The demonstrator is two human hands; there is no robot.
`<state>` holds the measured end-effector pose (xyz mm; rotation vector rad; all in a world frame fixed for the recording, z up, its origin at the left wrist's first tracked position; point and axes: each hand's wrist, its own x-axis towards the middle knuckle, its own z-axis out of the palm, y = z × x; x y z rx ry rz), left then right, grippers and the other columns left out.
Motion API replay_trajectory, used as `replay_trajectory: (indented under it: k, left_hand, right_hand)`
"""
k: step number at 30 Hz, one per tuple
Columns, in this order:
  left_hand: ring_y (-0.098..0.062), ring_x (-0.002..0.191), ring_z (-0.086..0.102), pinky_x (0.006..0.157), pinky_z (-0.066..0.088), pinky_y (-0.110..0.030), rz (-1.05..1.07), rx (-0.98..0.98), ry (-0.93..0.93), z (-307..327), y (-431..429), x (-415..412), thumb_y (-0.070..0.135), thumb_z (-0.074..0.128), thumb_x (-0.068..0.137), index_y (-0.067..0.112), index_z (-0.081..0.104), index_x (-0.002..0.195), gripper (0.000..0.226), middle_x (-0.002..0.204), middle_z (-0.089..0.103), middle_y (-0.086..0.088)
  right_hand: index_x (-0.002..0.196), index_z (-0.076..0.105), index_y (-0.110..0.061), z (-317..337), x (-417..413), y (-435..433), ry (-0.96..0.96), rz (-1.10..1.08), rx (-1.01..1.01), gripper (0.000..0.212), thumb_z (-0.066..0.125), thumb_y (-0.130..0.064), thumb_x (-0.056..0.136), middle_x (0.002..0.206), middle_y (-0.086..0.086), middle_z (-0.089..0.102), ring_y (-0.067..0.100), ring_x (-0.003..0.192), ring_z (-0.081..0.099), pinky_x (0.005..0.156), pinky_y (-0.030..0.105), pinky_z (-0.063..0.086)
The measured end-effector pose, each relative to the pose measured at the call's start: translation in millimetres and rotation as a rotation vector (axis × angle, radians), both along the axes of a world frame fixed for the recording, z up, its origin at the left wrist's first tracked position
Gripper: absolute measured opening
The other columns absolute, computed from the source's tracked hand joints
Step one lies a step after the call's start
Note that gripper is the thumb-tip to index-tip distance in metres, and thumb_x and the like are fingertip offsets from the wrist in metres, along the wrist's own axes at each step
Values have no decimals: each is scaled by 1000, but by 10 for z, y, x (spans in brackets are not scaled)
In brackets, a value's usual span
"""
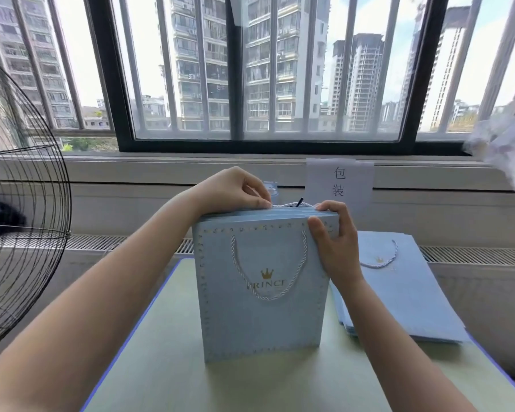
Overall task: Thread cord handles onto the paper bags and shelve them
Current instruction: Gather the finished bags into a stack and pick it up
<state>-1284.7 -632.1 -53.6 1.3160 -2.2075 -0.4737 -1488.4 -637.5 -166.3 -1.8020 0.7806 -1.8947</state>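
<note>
A light blue paper bag (259, 316) with a gold crown logo stands upright and folded flat on the green table (167, 367). A white cord handle (268, 292) hangs in a loop on its near face. At the bag's top edge my left hand (232, 188) pinches a second white cord (283, 205) with a black tip. My right hand (333, 233) grips the bag's top right corner, thumb on the near face.
A stack of flat blue bags (399, 289), the top one with a cord handle, lies on the table at the right. A wire fan guard (18, 203) stands at the left. A paper sign (339, 182) leans on the wall under the window.
</note>
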Motion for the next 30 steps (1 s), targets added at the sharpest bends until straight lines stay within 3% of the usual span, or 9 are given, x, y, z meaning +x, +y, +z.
replay_trajectory:
  k: [4, 7, 9, 13, 17, 21, 24, 27, 30]
  left_hand:
    - [5, 67, 60, 68, 45, -8, 31, -86, 64, -10, -43, 47, 22, 73, 82, 20, 72, 83, 2, 76, 70, 10]
    - [4, 69, 60, 70, 45, -11, 81, -114, 57, -40, -60, 162, 21, 72, 83, 19, 70, 85, 3, 80, 70, 10]
    - [-1, 74, 63, 73, 47, -13, 118, -170, 84, -54, -49, 266, 20, 71, 84, 19, 68, 85, 4, 82, 70, 7]
    - [6, 70, 61, 74, 47, -10, 163, -244, 198, -103, -5, 481, 19, 71, 83, 23, 66, 82, 6, 82, 69, 7]
    - [0, 72, 60, 78, 49, -22, 169, -234, 236, -282, 18, 614, 18, 71, 84, 22, 70, 91, 9, 81, 70, 6]
    - [0, 71, 54, 73, 47, -15, 154, -264, 308, -344, 26, 667, 13, 68, 86, 29, 70, 92, 17, 79, 68, 14]
    - [5, 67, 57, 69, 46, -11, 146, -220, 298, -301, 85, 718, 11, 69, 85, 26, 71, 88, 15, 73, 69, 22]
    - [3, 78, 65, 77, 47, -15, 134, -162, 333, -289, 138, 771, 13, 71, 82, 24, 72, 83, 12, 79, 72, 19]
    - [4, 75, 64, 74, 44, -10, 226, -348, 200, -304, 114, 806, 14, 74, 80, 27, 73, 79, 14, 73, 70, 21]
  right_hand:
    - [97, 49, -26, -22, -20, -52, 22, -61, -26, 29, 57, -48, 79, 113, -14, 56, 2, 102, 56, 85, 19, 46]
    - [96, 47, -32, -24, -24, -70, 69, -98, -29, 24, 56, -49, 81, 126, -20, 49, -3, 117, 49, 93, 13, 41]
    - [95, 47, -32, -11, -16, -51, 61, -84, -14, 23, 56, -48, 81, 125, -21, 52, -9, 113, 50, 88, 8, 42]
    - [96, 52, -25, 2, -12, -35, 14, -50, -10, 26, 59, -44, 80, 110, -13, 61, -7, 98, 57, 78, 6, 43]
    - [96, 54, -23, 14, -25, -52, 10, -33, 6, 25, 62, -40, 80, 107, -7, 63, -1, 97, 59, 78, 8, 44]
    - [98, 55, -14, 18, -24, -48, 5, -48, 11, 20, 68, -21, 85, 105, -5, 62, -7, 94, 57, 75, 5, 42]
    - [98, 55, -11, 34, -25, -19, 4, -44, 9, 22, 63, -24, 82, 103, -4, 62, -8, 91, 57, 72, 5, 43]
    - [98, 55, -12, 48, -35, -14, 11, -48, 35, 21, 64, -24, 82, 100, -4, 60, -9, 85, 58, 67, 6, 44]
    - [96, 55, -23, 47, -38, -27, 30, -53, 58, 17, 68, -23, 85, 95, -10, 58, -7, 78, 58, 62, 9, 47]
